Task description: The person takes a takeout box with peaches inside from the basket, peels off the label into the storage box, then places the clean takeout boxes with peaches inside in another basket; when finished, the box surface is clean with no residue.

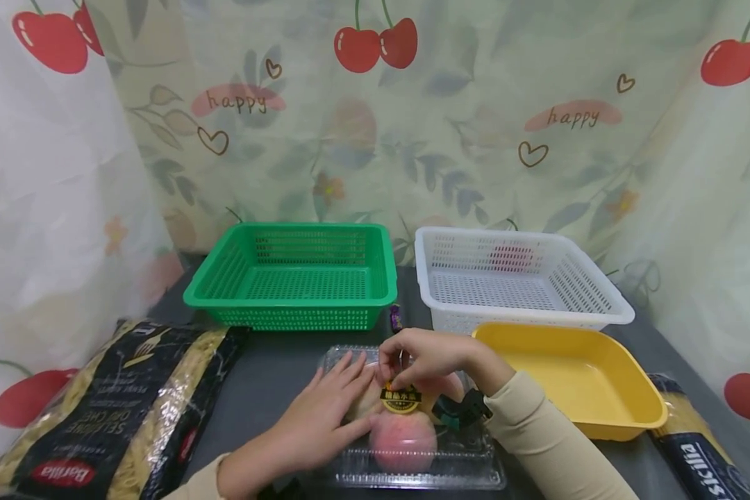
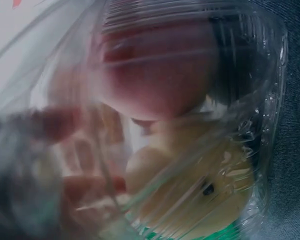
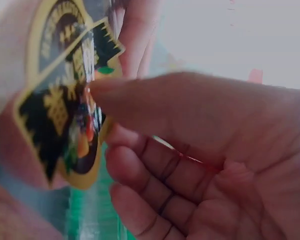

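Observation:
A clear plastic clamshell box [image 1: 350, 476] with several fruits inside lies in front of me. A pink peach [image 1: 403, 444] sits at its near side, and a paler yellowish fruit [image 2: 190, 175] shows through the plastic in the left wrist view. My left hand [image 1: 321, 423] rests on the left part of the lid, fingers extended. With curled fingers, my right hand [image 1: 437, 354] pinches the upper edge of a black-and-gold sticker [image 1: 401, 399] over the lid. The right wrist view has the thumb [image 3: 135, 100] on the printed face of the sticker.
Behind the box stand a green basket [image 1: 287, 304] and a white basket [image 1: 525, 318], with a small purple wrapped item [image 1: 396, 318] between them. A yellow tray [image 1: 575, 375] is at right, beside a pasta bag [image 1: 694, 430]. A large Barilla pasta bag [image 1: 100, 410] lies at left.

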`<control>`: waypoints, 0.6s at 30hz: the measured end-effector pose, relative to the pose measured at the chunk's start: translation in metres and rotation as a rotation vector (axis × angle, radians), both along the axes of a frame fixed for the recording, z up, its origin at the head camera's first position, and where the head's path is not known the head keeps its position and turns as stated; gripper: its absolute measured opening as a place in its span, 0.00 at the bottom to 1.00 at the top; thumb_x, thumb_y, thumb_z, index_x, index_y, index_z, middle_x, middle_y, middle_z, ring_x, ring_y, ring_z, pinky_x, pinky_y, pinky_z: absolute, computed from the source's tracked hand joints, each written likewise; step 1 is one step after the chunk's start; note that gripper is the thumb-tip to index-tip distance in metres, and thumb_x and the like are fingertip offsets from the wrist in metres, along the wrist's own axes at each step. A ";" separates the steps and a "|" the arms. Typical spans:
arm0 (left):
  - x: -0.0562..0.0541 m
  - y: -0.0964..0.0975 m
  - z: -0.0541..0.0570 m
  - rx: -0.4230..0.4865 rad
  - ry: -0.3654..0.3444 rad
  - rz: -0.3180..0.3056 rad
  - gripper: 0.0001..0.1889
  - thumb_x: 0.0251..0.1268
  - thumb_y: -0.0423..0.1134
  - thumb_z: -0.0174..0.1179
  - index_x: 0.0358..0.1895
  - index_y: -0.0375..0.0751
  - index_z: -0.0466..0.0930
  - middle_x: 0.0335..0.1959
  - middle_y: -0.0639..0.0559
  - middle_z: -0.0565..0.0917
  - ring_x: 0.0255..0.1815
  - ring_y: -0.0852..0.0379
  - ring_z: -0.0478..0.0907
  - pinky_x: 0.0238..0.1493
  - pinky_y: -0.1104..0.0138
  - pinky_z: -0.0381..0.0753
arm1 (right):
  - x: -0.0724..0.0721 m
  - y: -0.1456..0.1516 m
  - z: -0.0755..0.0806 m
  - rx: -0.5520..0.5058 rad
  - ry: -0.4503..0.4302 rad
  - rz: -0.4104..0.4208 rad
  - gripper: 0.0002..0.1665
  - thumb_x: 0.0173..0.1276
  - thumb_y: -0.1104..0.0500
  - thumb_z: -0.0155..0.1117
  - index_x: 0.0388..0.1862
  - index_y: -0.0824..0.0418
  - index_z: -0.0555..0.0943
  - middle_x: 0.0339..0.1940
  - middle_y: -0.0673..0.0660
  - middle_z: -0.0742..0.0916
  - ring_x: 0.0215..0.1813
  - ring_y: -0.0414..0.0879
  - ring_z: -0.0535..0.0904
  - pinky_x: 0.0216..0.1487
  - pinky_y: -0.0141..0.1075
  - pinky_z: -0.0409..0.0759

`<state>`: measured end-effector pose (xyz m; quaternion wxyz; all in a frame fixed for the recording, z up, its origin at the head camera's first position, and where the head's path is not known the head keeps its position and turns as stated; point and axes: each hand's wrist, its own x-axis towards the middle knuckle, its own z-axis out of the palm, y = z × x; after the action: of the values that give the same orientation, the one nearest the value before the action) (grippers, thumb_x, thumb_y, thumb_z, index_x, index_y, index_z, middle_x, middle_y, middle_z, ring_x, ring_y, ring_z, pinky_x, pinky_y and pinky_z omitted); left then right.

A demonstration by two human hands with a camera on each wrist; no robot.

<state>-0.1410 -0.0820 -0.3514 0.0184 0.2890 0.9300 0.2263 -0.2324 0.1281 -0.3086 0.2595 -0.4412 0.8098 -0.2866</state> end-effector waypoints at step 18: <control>0.000 0.001 -0.004 0.055 0.011 0.011 0.34 0.69 0.60 0.42 0.71 0.45 0.57 0.74 0.48 0.55 0.76 0.46 0.45 0.69 0.39 0.45 | 0.001 0.003 -0.004 -0.039 -0.002 -0.021 0.05 0.64 0.67 0.57 0.34 0.61 0.81 0.32 0.52 0.82 0.32 0.37 0.73 0.37 0.27 0.75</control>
<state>-0.1413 -0.0808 -0.3555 0.0041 0.2853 0.9251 0.2504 -0.2315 0.1316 -0.3124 0.2489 -0.4372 0.8084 -0.3056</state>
